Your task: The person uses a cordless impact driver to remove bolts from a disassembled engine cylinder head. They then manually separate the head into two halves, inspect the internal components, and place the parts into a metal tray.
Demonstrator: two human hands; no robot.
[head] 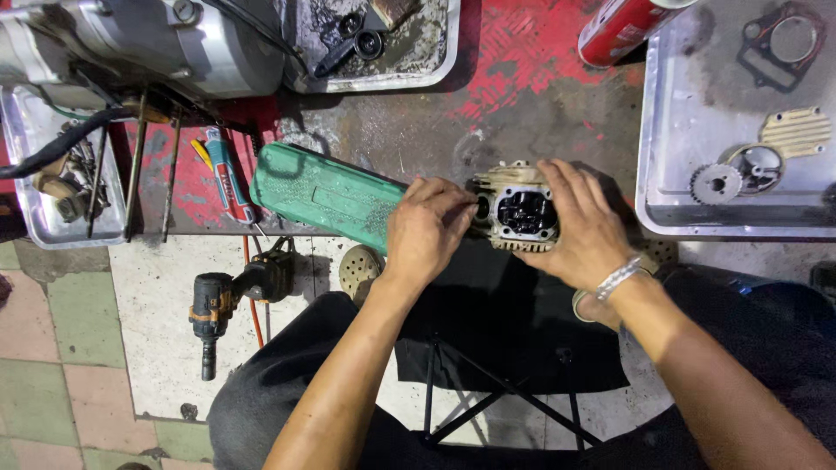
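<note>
While both hands, left [427, 228] and right [582, 224], grip it, the cream, finned engine part [521, 211] shows a dark, greasy cavity.

The right hand [579, 226] covers the right flank of the cylinder head [521, 211], and the left hand [427, 228] hides its left port. The red can [623, 26] and the engine casing [131, 39] are cut off by the far edge. Parts in the left tray [52, 187] are too jumbled to tell apart.
</note>
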